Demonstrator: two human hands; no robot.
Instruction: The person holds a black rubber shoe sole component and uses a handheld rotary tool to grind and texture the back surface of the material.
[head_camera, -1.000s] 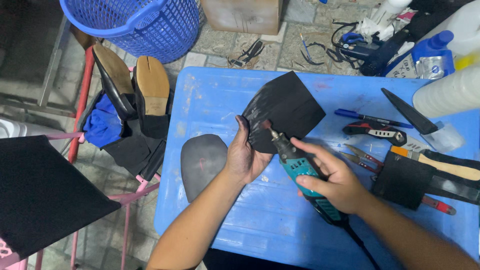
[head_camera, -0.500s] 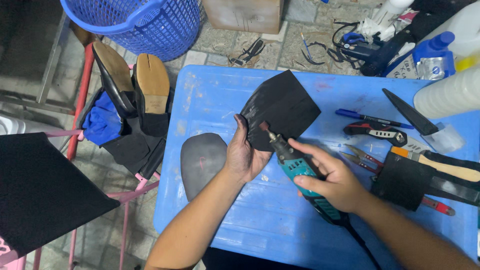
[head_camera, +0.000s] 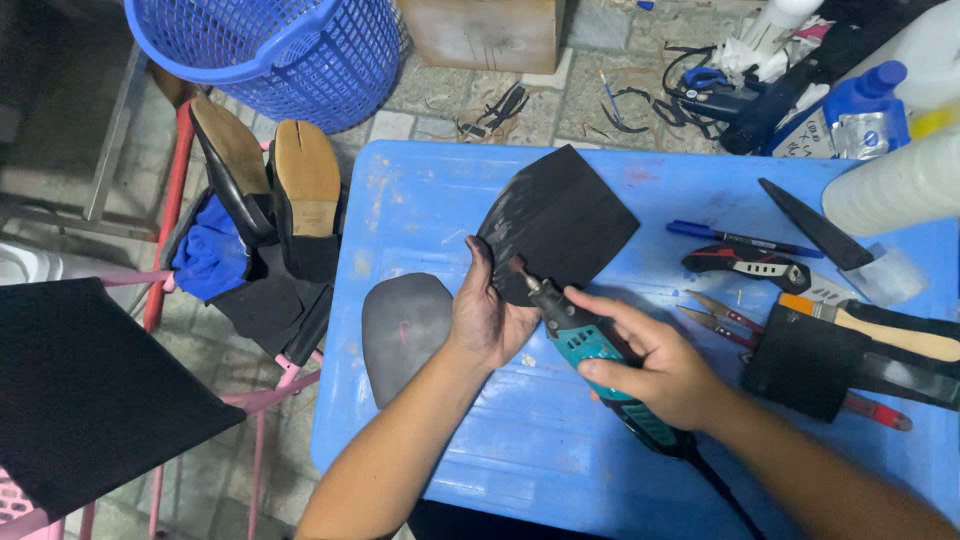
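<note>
**Fingers close to a spinning bit**

Fingers of the left hand (head_camera: 487, 318) are curled round the near edge of the black, roughly fan-shaped rubber sheet (head_camera: 560, 222), pinching it up off the table; those of the right hand (head_camera: 660, 365) are wrapped tight round the teal and black handheld rotary tool (head_camera: 585, 345), whose small tip meets the sheet's near edge just beside the left thumb.

Largest first: the blue plastic table (head_camera: 560, 460) has a smooth top, so if the sheet is pushed hard it may skid and the left hand could lose it. The sheet itself, at the table's middle, is thin and held on one side only; I judge it could flex or chatter under the bit, leaving a gouged edge. A dark grey sole-shaped rubber piece (head_camera: 403, 330) lies flat to the left, touching the left wrist, and a jolt could knock it toward the edge. At the right, the red and black utility knife (head_camera: 748, 264), blue pen (head_camera: 740, 240) and small snips (head_camera: 722, 318) lie near the right hand, where the tool's trailing black cord (head_camera: 725, 490) might drag them. Smallest and gravest: the bit, so near the thumb that one slip could cut skin.
</note>
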